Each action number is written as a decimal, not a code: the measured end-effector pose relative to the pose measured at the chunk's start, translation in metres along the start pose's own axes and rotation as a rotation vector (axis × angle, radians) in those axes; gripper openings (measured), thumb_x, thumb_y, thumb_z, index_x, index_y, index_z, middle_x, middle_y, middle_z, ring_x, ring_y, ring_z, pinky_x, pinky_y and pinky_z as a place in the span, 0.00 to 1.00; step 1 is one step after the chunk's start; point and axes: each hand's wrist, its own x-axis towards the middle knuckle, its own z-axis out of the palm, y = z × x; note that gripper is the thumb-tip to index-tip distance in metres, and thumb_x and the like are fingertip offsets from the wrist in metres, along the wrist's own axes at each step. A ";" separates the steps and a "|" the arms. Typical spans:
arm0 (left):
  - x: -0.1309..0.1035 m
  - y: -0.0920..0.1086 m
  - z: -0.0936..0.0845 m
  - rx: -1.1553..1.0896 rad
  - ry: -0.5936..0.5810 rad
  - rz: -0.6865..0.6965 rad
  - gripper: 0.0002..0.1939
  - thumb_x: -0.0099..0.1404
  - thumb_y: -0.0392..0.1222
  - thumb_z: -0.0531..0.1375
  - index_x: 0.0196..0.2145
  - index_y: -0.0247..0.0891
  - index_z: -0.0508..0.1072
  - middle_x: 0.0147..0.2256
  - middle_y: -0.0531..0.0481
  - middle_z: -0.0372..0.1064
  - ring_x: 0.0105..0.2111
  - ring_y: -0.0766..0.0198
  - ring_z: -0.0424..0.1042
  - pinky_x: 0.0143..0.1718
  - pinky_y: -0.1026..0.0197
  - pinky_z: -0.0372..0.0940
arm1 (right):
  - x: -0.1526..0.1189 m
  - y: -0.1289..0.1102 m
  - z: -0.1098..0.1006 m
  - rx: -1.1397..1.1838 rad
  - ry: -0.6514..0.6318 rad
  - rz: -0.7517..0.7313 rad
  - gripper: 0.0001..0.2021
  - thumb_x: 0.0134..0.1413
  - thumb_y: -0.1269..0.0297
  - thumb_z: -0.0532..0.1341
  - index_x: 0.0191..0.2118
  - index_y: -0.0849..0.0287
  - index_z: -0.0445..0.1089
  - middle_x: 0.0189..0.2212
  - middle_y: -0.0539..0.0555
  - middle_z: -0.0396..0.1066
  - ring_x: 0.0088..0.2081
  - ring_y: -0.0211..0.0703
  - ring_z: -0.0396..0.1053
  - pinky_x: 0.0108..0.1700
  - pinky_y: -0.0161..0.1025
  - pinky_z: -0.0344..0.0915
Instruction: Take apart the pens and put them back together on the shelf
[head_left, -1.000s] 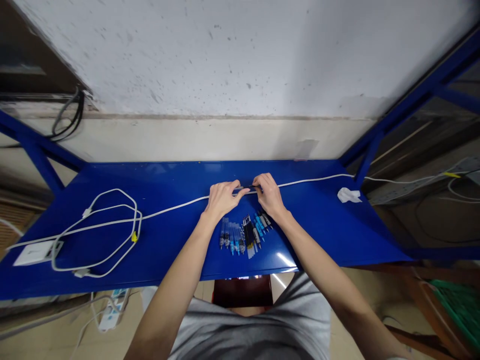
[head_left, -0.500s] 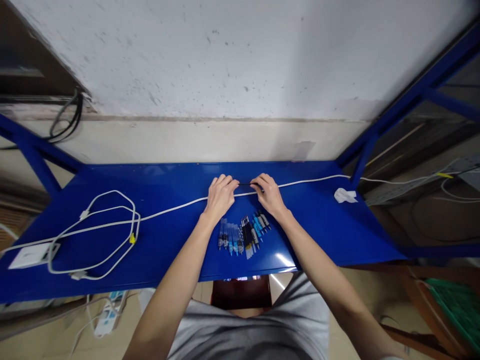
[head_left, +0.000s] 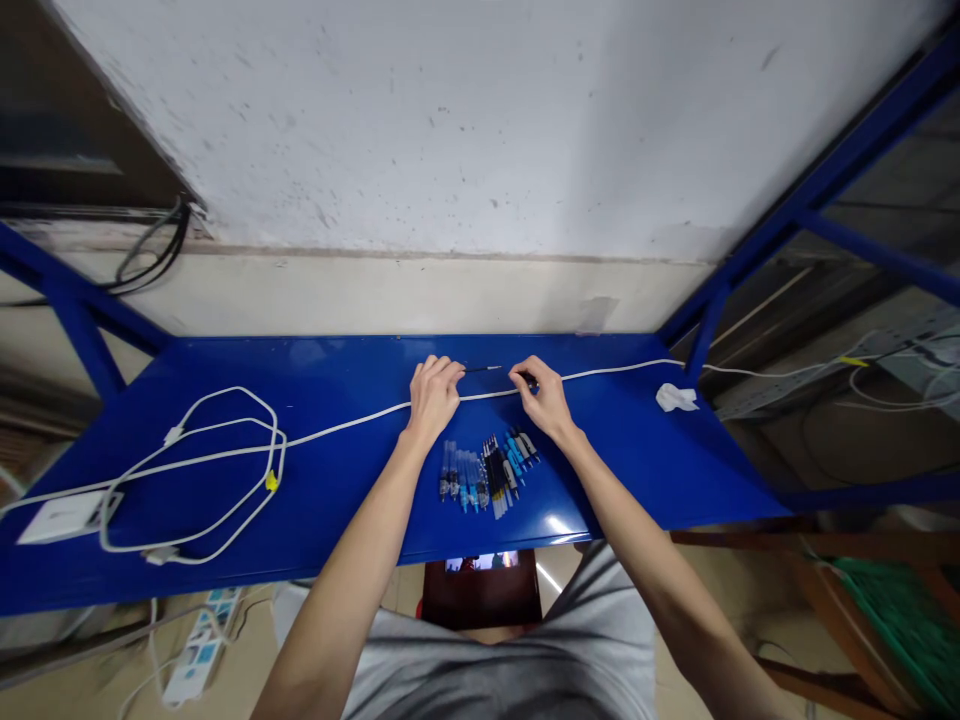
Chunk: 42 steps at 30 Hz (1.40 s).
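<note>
My left hand (head_left: 433, 398) is closed in a pinch on a thin dark pen refill (head_left: 481, 369), whose pale tip points right. Across a small gap, my right hand (head_left: 544, 398) has its fingers pinched together around a small dark piece (head_left: 530, 380), partly hidden; its kind is unclear. Nearer the table's front edge lie pen parts in a row: clear pen barrels (head_left: 460, 468) on the left, several loose refills (head_left: 495, 478) in the middle, and short blue, grey and black pen pieces (head_left: 517, 455) on the right.
A white cable (head_left: 360, 418) runs across the blue table (head_left: 345, 365) beneath my hands. To the left are a coiled white cord (head_left: 217, 400) and a white adapter (head_left: 64, 517). Crumpled tissue (head_left: 676, 397) lies at right. Behind the table rises a wall (head_left: 450, 295).
My hands have moved apart; the refill stays with the left hand, its pale tip now exposed. A small dark piece now shows in my right fingers. The camera view has shifted slightly.
</note>
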 end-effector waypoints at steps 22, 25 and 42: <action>0.001 -0.003 0.006 -0.054 0.003 -0.019 0.13 0.73 0.36 0.53 0.38 0.43 0.77 0.38 0.47 0.76 0.44 0.52 0.69 0.45 0.53 0.59 | -0.003 -0.033 0.014 0.146 -0.909 -0.090 0.07 0.60 0.77 0.64 0.34 0.61 0.78 0.32 0.53 0.79 0.34 0.39 0.75 0.40 0.33 0.65; 0.001 -0.004 0.007 -0.049 0.010 -0.008 0.13 0.74 0.37 0.53 0.38 0.43 0.78 0.38 0.47 0.76 0.44 0.52 0.69 0.44 0.52 0.59 | -0.003 -0.030 0.015 0.163 -0.924 -0.072 0.11 0.60 0.81 0.60 0.38 0.61 0.78 0.32 0.54 0.79 0.34 0.39 0.76 0.40 0.33 0.67; 0.002 -0.004 0.008 -0.051 0.003 -0.014 0.12 0.73 0.36 0.53 0.39 0.43 0.77 0.38 0.47 0.76 0.44 0.52 0.69 0.44 0.52 0.59 | -0.001 -0.036 0.019 0.008 -0.991 -0.178 0.07 0.57 0.78 0.67 0.35 0.58 0.79 0.36 0.51 0.73 0.36 0.38 0.70 0.36 0.33 0.59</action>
